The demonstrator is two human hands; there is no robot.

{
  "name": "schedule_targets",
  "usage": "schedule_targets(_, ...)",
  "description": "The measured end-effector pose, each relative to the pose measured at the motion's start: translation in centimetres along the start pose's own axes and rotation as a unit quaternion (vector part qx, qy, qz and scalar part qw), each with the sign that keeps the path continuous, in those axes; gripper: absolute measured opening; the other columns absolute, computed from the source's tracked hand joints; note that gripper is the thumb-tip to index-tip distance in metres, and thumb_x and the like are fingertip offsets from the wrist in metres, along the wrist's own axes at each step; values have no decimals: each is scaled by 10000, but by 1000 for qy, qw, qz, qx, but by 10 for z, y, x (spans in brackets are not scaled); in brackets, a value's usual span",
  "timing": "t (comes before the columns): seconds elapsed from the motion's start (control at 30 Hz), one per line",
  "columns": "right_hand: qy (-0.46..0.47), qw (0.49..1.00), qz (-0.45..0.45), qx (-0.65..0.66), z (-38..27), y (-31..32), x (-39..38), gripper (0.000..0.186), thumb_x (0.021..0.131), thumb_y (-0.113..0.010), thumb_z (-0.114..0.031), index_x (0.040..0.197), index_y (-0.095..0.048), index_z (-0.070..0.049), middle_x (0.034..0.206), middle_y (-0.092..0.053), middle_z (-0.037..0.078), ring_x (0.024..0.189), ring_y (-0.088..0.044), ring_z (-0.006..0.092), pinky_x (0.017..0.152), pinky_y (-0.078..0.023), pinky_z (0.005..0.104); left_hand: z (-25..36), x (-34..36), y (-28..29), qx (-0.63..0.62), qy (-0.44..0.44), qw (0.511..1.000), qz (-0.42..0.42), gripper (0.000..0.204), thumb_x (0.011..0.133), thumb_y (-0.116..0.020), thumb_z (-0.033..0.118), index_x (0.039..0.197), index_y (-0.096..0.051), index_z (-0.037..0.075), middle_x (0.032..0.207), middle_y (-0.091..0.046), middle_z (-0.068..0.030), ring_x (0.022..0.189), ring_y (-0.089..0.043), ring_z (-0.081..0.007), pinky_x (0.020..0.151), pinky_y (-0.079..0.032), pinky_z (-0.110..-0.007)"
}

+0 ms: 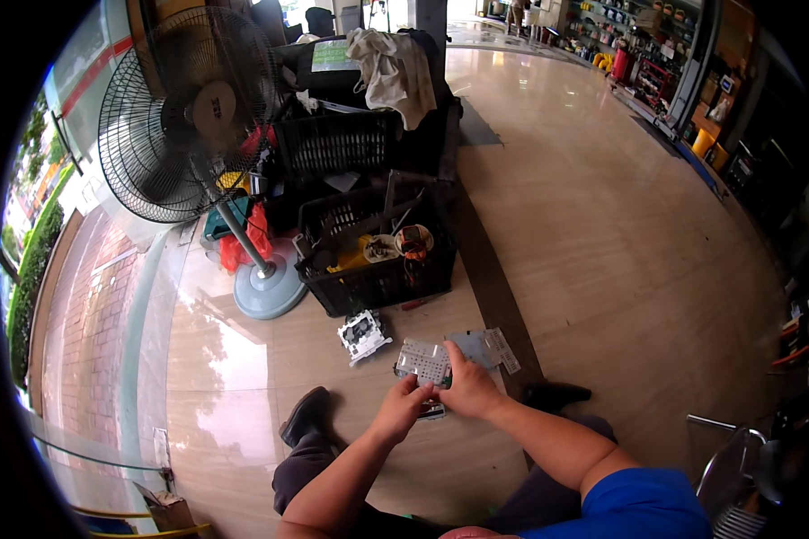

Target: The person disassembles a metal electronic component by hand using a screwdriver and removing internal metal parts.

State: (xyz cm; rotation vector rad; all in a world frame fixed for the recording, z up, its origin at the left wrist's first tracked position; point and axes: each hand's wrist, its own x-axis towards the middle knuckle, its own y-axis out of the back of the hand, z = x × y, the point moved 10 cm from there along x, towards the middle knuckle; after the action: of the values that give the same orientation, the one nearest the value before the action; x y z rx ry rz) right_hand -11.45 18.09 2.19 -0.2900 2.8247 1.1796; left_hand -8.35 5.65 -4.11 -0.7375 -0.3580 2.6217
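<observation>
Low over the floor between my feet, my left hand (403, 404) and my right hand (467, 386) both grip a silver perforated metal plate (422, 361) with a bit of green at its lower right corner. My fingers are closed on its lower edge and right side. Behind it lie flat grey metal panels (476, 347). A small dark-and-silver piece (432, 411), partly hidden by my hands, is below. A white and black mechanical unit (365, 337) rests on the floor ahead to the left.
A pedestal fan (187, 117) stands front left beside stacked black crates, the lower crate (373, 282) holding tools. A red-handled tool (413, 304) lies by that crate. Shelves (607, 36) line the back right. A metal chair (733, 458) is at lower right, glass (108, 431) at left.
</observation>
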Motion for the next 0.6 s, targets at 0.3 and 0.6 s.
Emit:
schedule_targets(0.3, 49, 999, -17, 14, -3, -19, -4, 909, 770, -832, -287, 1481, -318, -49, 1144, -662, 296, 1070, -645, 473, 908, -529, 502, -16, -5, 19, 24, 30, 999, 21, 351, 1027, -600, 291, 1289, -571, 60, 1186, -665, -62, 1048, -636, -172, 895, -509, -350)
schedule_targets(0.6, 95, 994, -7, 63, -9, -31, -9, 604, 862, -746, -209, 1363, -462, -27, 1152, -660, 269, 1059, -641, 455, 871, -532, 495, -21, -7, 39, 51, 30, 996, 65, 418, 966, -695, 278, 1304, -552, 79, 1162, -641, -35, 1004, -617, -161, 857, -518, -346)
